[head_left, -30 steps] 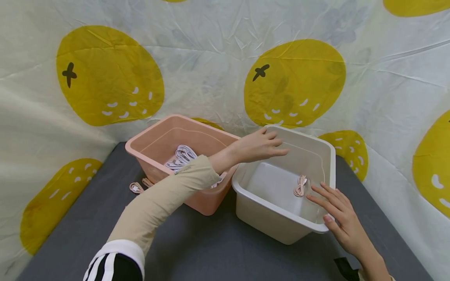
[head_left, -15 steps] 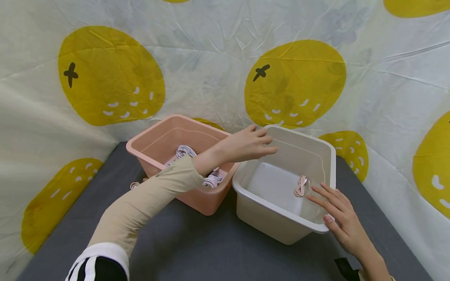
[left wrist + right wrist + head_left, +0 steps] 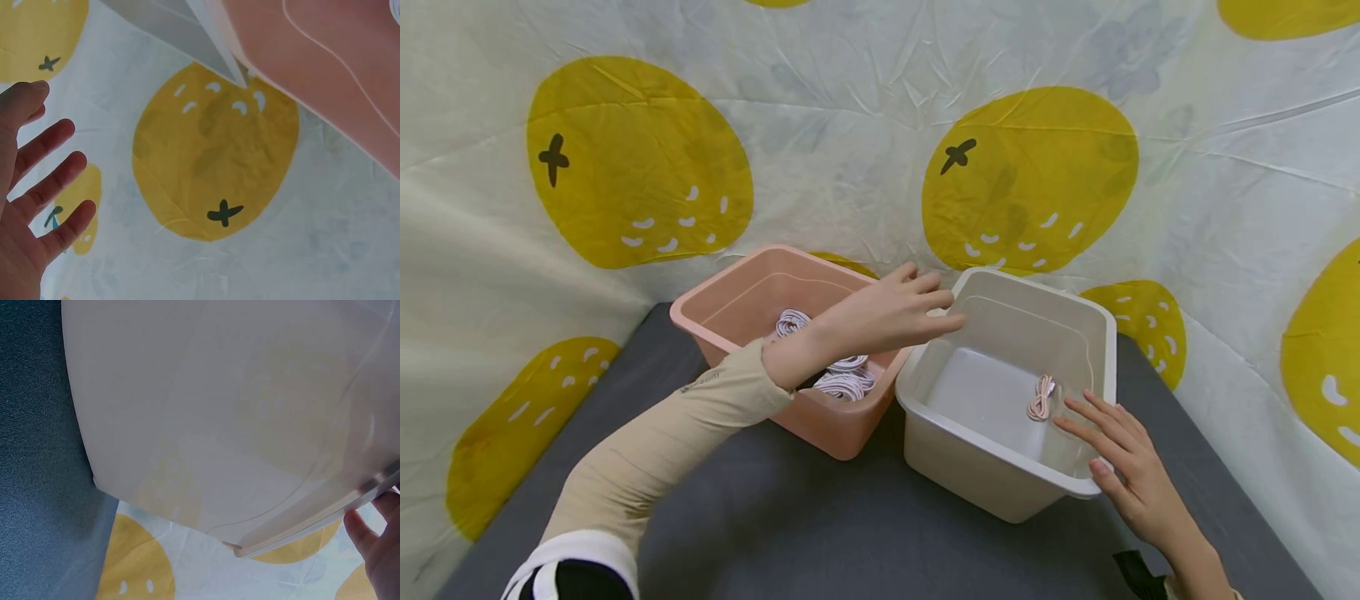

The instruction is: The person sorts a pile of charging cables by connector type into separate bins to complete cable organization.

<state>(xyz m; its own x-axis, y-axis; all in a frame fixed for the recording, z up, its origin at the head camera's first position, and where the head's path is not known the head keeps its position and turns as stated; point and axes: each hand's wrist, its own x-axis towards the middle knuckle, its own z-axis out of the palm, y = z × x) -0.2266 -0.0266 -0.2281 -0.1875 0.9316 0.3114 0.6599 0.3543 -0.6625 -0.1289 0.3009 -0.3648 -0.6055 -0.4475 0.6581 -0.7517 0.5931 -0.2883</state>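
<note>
My left hand (image 3: 876, 315) hovers over the right end of the pink plastic bin (image 3: 838, 429), fingers loosely spread. In the left wrist view its palm side shows nothing held. Inside that bin lie bundled white cables (image 3: 845, 385), partly hidden by my left forearm. To the right stands a pale grey bin (image 3: 977, 479) with a coiled pink cable (image 3: 1041, 398) on its floor. My right hand (image 3: 1123, 467) rests at this bin's right rim, its fingers extended over the edge and the thumb outside, as the right wrist view shows too.
Both bins stand side by side on a dark grey table (image 3: 820, 533). Behind them hangs a white cloth (image 3: 842, 167) with large yellow fruit prints. A black strap (image 3: 1138, 575) lies by my right wrist.
My left hand has moved left, from over the grey bin to over the pink one. Its forearm now covers the pink cables lying left of the pink bin. The right hand has stayed put.
</note>
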